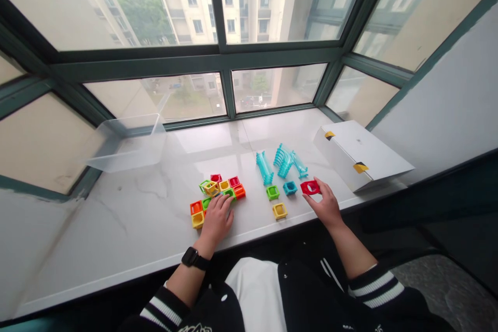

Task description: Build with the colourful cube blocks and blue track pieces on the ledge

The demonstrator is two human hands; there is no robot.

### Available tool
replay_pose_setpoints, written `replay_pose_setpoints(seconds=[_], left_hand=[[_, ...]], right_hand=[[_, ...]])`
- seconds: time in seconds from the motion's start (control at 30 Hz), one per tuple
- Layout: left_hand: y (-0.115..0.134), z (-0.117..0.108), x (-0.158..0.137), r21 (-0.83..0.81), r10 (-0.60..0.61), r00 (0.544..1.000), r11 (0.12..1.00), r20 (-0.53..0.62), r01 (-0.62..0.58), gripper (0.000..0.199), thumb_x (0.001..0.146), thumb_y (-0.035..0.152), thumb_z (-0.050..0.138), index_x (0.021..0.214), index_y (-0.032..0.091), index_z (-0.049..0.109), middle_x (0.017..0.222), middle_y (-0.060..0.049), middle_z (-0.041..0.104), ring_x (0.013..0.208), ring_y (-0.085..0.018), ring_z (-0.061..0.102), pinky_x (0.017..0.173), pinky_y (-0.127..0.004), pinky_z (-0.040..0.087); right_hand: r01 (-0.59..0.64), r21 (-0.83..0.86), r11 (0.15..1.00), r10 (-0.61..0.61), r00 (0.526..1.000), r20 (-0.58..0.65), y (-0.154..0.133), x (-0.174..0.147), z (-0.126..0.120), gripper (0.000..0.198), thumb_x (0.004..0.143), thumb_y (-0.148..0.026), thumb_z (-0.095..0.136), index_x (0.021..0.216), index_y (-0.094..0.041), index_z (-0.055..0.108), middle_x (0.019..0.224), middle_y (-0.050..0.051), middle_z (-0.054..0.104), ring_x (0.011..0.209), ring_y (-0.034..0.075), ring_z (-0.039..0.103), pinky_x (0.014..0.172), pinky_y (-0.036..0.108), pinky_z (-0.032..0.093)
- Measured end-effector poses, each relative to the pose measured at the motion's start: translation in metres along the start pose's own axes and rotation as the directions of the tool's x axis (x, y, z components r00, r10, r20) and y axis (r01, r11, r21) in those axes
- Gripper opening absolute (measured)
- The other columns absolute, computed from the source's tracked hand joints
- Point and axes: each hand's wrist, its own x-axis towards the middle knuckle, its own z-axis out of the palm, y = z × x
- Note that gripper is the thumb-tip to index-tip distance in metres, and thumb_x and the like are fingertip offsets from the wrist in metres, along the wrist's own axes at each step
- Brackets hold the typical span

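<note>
My right hand [327, 206] pinches a red hollow cube block [310, 188] between thumb and fingers, just above the counter. My left hand [218, 218] rests over a cluster of hollow cube blocks, fingers extended and touching the ones beneath, partly hiding them. The cluster holds a yellow block [198, 220], an orange block [239, 191], and several other red, green and yellow ones. Between my hands stand a green block [273, 192], a blue block [290, 188] and a separate yellow block [279, 211]. Behind them lie a straight teal track piece [265, 168] and a curved teal track piece [284, 160].
At the far left of the white counter [155, 218] stands a clear plastic bin [128, 158]. A white box [361, 153] with yellow-black tabs sits at the right. Window frames [229, 88] border the back, and the counter's front edge runs close to my body.
</note>
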Motion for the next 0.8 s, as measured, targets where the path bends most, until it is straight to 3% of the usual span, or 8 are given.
replay_pose_setpoints(seconds=[0.17,0.47,0.8], left_hand=[[0.000,-0.003,0.002,-0.018,-0.013,1.000,1.000,-0.005,0.013,0.044,0.098,0.023,0.055,0.141,0.027,0.064,0.144,-0.010,0.066,0.139,-0.035,0.056,0.121,-0.057,0.043],[0.000,-0.003,0.002,-0.034,-0.028,1.000,0.999,-0.004,0.028,0.043,0.098,0.023,0.055,0.139,0.027,0.066,0.144,-0.009,0.067,0.139,-0.035,0.056,0.121,-0.057,0.044],[0.000,-0.004,0.002,-0.020,-0.024,1.000,1.000,-0.001,0.024,0.043,0.098,0.023,0.055,0.140,0.026,0.065,0.144,-0.010,0.067,0.139,-0.034,0.056,0.120,-0.057,0.045]], right_hand=[[-0.114,0.014,0.993,0.114,0.993,-0.021,0.023,0.011,0.000,0.082,0.084,-0.067,0.074,0.147,-0.019,0.056,0.142,0.020,0.065,0.114,0.034,0.070,0.094,0.050,0.063],[-0.218,0.021,0.976,0.215,0.972,0.092,0.061,0.024,0.024,0.075,0.077,-0.060,0.077,0.139,-0.021,0.061,0.139,0.017,0.069,0.111,0.033,0.071,0.095,0.050,0.061],[-0.193,-0.069,0.979,0.202,0.964,0.175,0.080,0.029,0.045,0.065,0.078,-0.050,0.077,0.136,-0.025,0.061,0.131,0.012,0.073,0.117,0.033,0.069,0.102,0.048,0.055]])
